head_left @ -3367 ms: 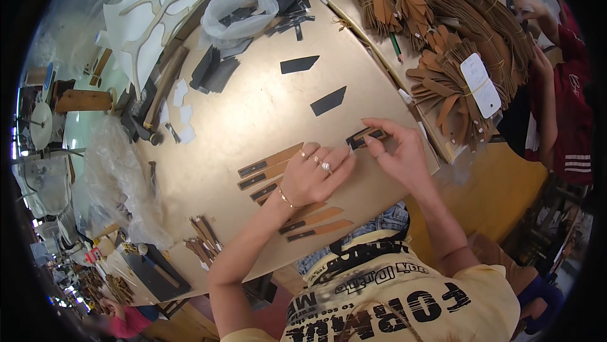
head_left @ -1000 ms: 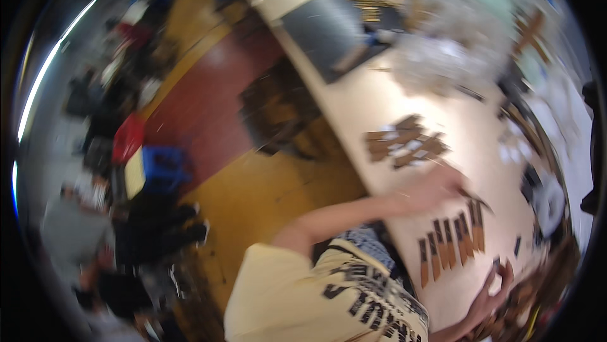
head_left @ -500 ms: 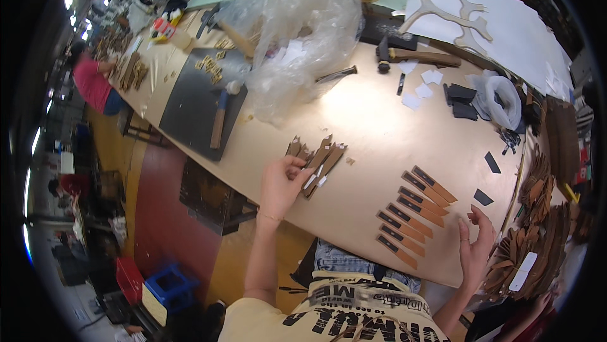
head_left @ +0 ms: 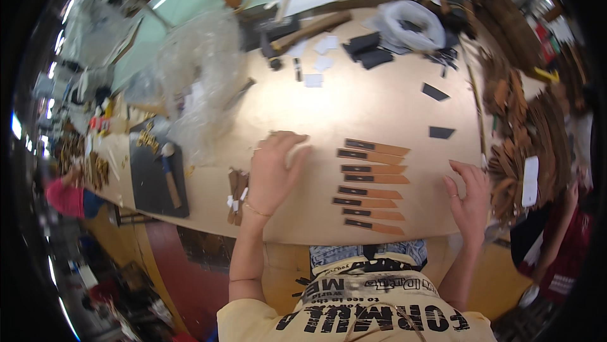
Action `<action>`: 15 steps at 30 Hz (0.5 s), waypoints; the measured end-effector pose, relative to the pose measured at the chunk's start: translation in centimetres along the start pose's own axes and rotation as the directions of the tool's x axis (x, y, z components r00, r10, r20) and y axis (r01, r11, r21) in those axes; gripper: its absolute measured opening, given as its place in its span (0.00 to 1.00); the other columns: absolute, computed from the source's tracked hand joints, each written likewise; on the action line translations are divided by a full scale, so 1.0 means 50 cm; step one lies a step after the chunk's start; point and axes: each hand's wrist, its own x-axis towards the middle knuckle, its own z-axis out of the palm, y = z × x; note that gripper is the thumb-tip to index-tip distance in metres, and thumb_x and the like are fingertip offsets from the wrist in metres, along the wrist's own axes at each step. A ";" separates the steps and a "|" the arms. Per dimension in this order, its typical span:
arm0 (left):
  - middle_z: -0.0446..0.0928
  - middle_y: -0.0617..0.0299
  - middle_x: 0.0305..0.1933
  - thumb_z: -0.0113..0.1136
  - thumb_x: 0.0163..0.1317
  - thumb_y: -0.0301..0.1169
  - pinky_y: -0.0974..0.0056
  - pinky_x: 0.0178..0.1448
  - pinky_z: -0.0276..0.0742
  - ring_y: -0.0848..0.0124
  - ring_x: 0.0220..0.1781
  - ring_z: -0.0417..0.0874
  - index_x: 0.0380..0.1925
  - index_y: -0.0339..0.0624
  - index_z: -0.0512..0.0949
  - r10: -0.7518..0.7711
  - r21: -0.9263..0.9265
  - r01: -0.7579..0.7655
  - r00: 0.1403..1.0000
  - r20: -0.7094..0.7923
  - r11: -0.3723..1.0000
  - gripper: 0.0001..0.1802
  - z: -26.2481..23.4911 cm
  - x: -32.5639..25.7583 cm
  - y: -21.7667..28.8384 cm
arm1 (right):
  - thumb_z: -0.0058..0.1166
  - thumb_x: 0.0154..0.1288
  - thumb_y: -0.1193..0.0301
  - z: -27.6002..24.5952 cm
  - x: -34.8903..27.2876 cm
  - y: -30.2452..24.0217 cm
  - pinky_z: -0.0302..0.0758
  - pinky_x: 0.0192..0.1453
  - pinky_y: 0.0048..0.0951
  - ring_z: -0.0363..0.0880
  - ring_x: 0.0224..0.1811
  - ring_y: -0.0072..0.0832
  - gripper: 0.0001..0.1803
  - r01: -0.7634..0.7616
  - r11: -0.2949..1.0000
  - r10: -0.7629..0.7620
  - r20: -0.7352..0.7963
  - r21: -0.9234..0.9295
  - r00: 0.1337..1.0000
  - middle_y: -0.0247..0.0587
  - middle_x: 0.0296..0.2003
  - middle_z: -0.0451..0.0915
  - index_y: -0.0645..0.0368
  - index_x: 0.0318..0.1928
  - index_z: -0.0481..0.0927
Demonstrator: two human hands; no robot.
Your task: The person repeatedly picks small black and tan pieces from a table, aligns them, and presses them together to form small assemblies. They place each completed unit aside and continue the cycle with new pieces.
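A column of several tan leather strips (head_left: 387, 195), each with a black patch at its left end, lies in front of me. My left hand (head_left: 278, 168) hovers over the table left of them, fingers and thumb apart and nothing seen in it. Beside its wrist lie darker brown leather pieces (head_left: 238, 184) with white bits on them, partly hidden by the hand. To the right of the strips, my right hand (head_left: 469, 196) is open, fingers loosely spread, holding nothing. Beyond it lie two small dark slanted pieces, one nearer (head_left: 441, 132) and one farther (head_left: 435, 92).
Bundles of brown leather strips (head_left: 547, 146) with a white tag (head_left: 530, 181) crowd the right edge. Farther back are a hammer (head_left: 310, 33), black pieces (head_left: 368, 51) and a plastic bag (head_left: 411, 26). A dark mat (head_left: 152, 181) with another hammer (head_left: 171, 177) lies left. Someone's arm (head_left: 559, 234) shows at right.
The view has swung to the right. My left hand has left the dark brown leather pieces and moved right toward the tan strips, its fingers opening. My right hand stays beside the strips.
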 end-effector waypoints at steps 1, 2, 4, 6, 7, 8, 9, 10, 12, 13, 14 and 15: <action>0.81 0.54 0.45 0.65 0.63 0.29 0.58 0.52 0.75 0.58 0.44 0.81 0.43 0.40 0.85 0.023 -0.021 -0.022 0.998 0.054 1.000 0.10 0.029 0.008 0.014 | 0.61 0.63 0.71 -0.001 -0.012 0.004 0.65 0.61 0.39 0.75 0.50 0.41 0.16 -0.032 0.999 0.032 0.001 0.017 0.999 0.42 0.45 0.80 0.58 0.51 0.80; 0.80 0.54 0.48 0.65 0.63 0.29 0.58 0.54 0.75 0.58 0.46 0.80 0.44 0.41 0.85 0.045 -0.042 -0.041 0.993 0.105 0.998 0.10 0.059 0.014 0.029 | 0.61 0.63 0.71 -0.002 -0.023 0.007 0.66 0.60 0.39 0.75 0.50 0.41 0.16 -0.060 0.998 0.060 0.002 0.036 0.998 0.42 0.45 0.80 0.57 0.51 0.80; 0.78 0.55 0.55 0.65 0.63 0.29 0.57 0.58 0.73 0.58 0.49 0.78 0.46 0.43 0.85 0.049 -0.098 -0.031 0.981 0.186 0.995 0.12 0.107 0.033 0.044 | 0.62 0.62 0.71 0.002 -0.038 0.013 0.67 0.59 0.39 0.76 0.50 0.41 0.16 -0.082 0.995 0.083 -0.004 0.059 0.997 0.42 0.45 0.81 0.57 0.51 0.81; 0.78 0.55 0.54 0.66 0.61 0.28 0.57 0.57 0.74 0.58 0.49 0.79 0.45 0.42 0.85 0.110 -0.085 -0.095 0.974 0.200 0.992 0.12 0.137 0.049 0.045 | 0.63 0.61 0.72 0.009 -0.045 0.015 0.69 0.58 0.39 0.76 0.50 0.41 0.16 -0.081 0.995 0.082 -0.007 0.059 0.997 0.42 0.45 0.81 0.58 0.50 0.81; 0.78 0.55 0.53 0.66 0.60 0.27 0.57 0.56 0.74 0.58 0.48 0.79 0.45 0.42 0.85 0.139 -0.079 -0.125 0.970 0.202 0.989 0.12 0.149 0.057 0.044 | 0.63 0.62 0.71 0.011 -0.045 0.016 0.68 0.58 0.40 0.76 0.50 0.41 0.16 -0.059 0.996 0.060 -0.013 0.060 0.998 0.42 0.44 0.81 0.57 0.50 0.81; 0.78 0.55 0.53 0.66 0.60 0.27 0.57 0.55 0.75 0.59 0.48 0.79 0.44 0.42 0.84 0.156 -0.085 -0.142 0.966 0.206 0.986 0.11 0.156 0.060 0.042 | 0.62 0.62 0.70 0.015 -0.045 0.016 0.68 0.58 0.40 0.76 0.50 0.41 0.15 -0.048 0.997 0.049 -0.012 0.061 0.999 0.42 0.44 0.80 0.57 0.50 0.81; 0.77 0.55 0.52 0.67 0.59 0.26 0.57 0.55 0.75 0.59 0.47 0.79 0.42 0.41 0.84 0.174 -0.089 -0.159 0.963 0.208 0.983 0.10 0.159 0.063 0.038 | 0.61 0.63 0.70 0.018 -0.042 0.015 0.68 0.58 0.41 0.76 0.49 0.41 0.15 -0.034 0.997 0.035 -0.012 0.064 0.999 0.41 0.43 0.80 0.56 0.50 0.81; 0.77 0.54 0.52 0.67 0.59 0.26 0.57 0.54 0.76 0.59 0.47 0.79 0.41 0.40 0.84 0.191 -0.091 -0.175 0.958 0.214 0.980 0.10 0.160 0.067 0.034 | 0.62 0.63 0.69 0.021 -0.038 0.014 0.68 0.58 0.41 0.76 0.49 0.41 0.15 -0.014 0.997 0.015 -0.016 0.073 1.000 0.41 0.43 0.80 0.56 0.50 0.81; 0.77 0.54 0.51 0.68 0.58 0.25 0.57 0.53 0.76 0.59 0.46 0.80 0.37 0.39 0.82 0.138 -0.124 -0.110 0.959 0.247 0.986 0.08 0.160 0.071 0.033 | 0.62 0.63 0.69 0.026 -0.028 0.012 0.68 0.58 0.41 0.76 0.49 0.41 0.14 0.020 0.996 -0.018 -0.029 0.082 0.999 0.41 0.42 0.80 0.56 0.49 0.82; 0.77 0.54 0.51 0.68 0.57 0.25 0.57 0.52 0.76 0.59 0.45 0.80 0.35 0.38 0.81 0.127 -0.138 -0.095 0.959 0.252 0.986 0.07 0.159 0.074 0.035 | 0.62 0.62 0.69 0.029 -0.022 0.010 0.69 0.57 0.41 0.76 0.49 0.43 0.15 0.034 0.996 -0.032 -0.027 0.081 0.999 0.41 0.43 0.80 0.56 0.49 0.82; 0.78 0.55 0.48 0.68 0.57 0.24 0.57 0.52 0.75 0.58 0.43 0.81 0.33 0.38 0.80 0.136 -0.139 -0.104 0.960 0.246 0.985 0.06 0.158 0.076 0.039 | 0.63 0.61 0.69 0.032 -0.015 0.009 0.70 0.57 0.41 0.76 0.49 0.44 0.15 0.051 0.996 -0.049 -0.031 0.077 0.998 0.42 0.43 0.80 0.56 0.49 0.81; 0.78 0.55 0.46 0.68 0.57 0.24 0.58 0.52 0.75 0.58 0.43 0.81 0.33 0.38 0.80 0.154 -0.125 -0.129 0.963 0.219 0.984 0.06 0.156 0.078 0.045 | 0.63 0.60 0.70 0.035 -0.009 0.007 0.71 0.56 0.41 0.76 0.48 0.45 0.16 0.070 0.994 -0.067 -0.038 0.079 0.997 0.42 0.44 0.81 0.56 0.49 0.81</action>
